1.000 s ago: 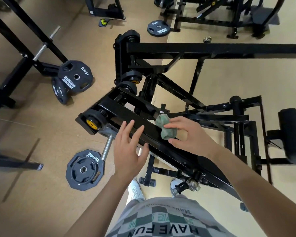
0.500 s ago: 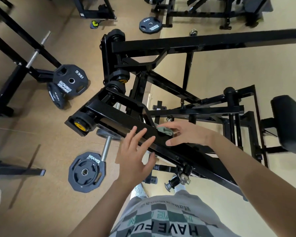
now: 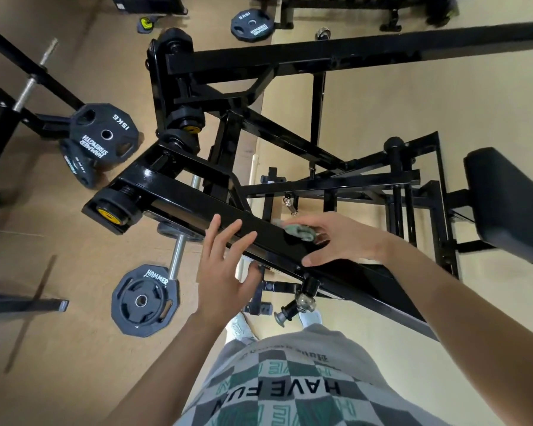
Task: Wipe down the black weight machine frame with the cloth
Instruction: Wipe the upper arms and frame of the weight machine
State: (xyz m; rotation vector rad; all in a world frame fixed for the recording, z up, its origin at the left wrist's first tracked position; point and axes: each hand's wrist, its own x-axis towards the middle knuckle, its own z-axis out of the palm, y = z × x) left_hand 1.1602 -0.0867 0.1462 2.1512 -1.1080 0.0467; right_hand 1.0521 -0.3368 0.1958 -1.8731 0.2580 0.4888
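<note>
Only the head view is given, looking down past a checked shirt (image 3: 277, 392) onto the frame (image 3: 197, 207). Its nearest member is a glossy black beam whose long axis runs on a slant, from the yellow-capped pivot (image 3: 111, 215) at the far left down toward the near right, where it passes beside the person's body.

The cloth (image 3: 299, 232), a small grey-green wad, sits on the beam's top face about midway along it. The right hand (image 3: 342, 238) grasps it, fingers pressing it down onto the metal and thumb (image 3: 312, 259) stretched along the beam's near edge. The left hand (image 3: 225, 272) is spread and holds nothing; its fingertips rest on or just above the same beam (contact cannot be told for sure), to the left of the cloth, on the pivot side.

So the wiping hand is the right one, and bare beam lies both ways from it along the slant. Judging by that, a stroke toward the pivot would meet the left hand first, while a stroke toward the body runs free. A weight plate (image 3: 143, 299) lies on the floor (image 3: 59, 348) below, well clear.
</note>
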